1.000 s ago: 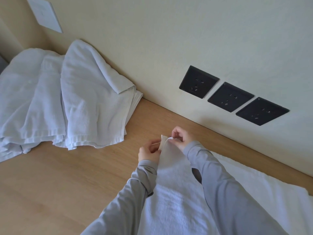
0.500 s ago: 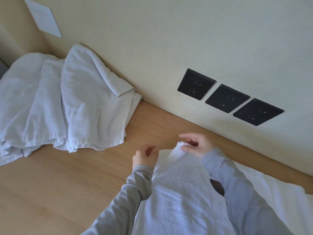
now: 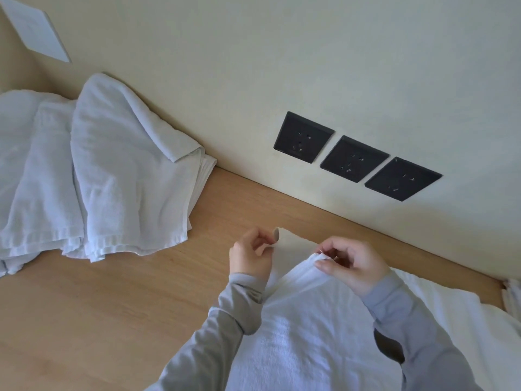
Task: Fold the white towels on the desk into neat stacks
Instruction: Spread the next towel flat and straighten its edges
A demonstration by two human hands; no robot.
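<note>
A white towel (image 3: 304,331) lies on the wooden desk (image 3: 112,306) in front of me, its far end lifted. My left hand (image 3: 251,258) pinches the towel's far left corner. My right hand (image 3: 352,263) pinches the far edge a little to the right, between thumb and fingers. Both arms wear grey sleeves. More white towel (image 3: 451,314) spreads flat to the right under my right arm. A pile of loosely folded white towels (image 3: 93,176) sits at the far left against the wall.
The cream wall (image 3: 310,66) runs along the desk's back edge. Three black wall sockets (image 3: 355,158) sit low on it, right of centre. A white plate (image 3: 36,32) is on the wall at top left. Bare wood lies between the pile and my hands.
Both hands have taken a fresh pinch on the towel's far edge and moved apart, the left at the corner. The view has shifted slightly.
</note>
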